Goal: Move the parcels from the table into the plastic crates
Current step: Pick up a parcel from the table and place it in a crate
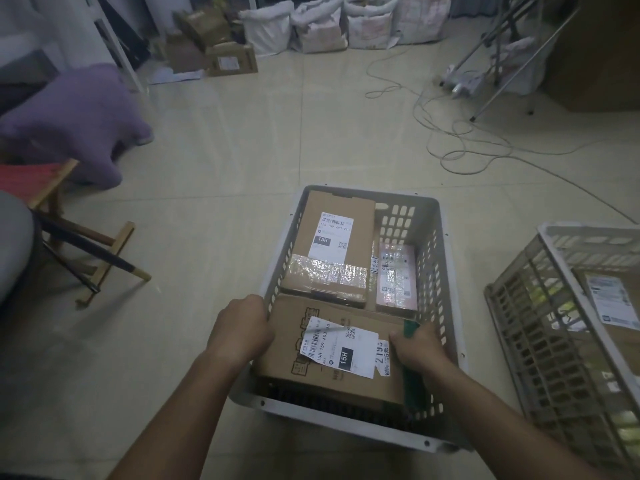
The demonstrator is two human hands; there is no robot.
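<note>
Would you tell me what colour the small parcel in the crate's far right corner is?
The small parcel is pink, seen in the head view.

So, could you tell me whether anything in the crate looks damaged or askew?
Yes. The label on the near box, which both hands hold, is crooked and torn at its edges. The far box has crinkled tape across it. The crate itself looks sound.

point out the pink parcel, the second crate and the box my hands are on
pink parcel (396, 277), head view, middle of its top face
second crate (554, 341), head view, slatted near wall
held cardboard box (294, 358), head view, bare cardboard left of its label
</note>
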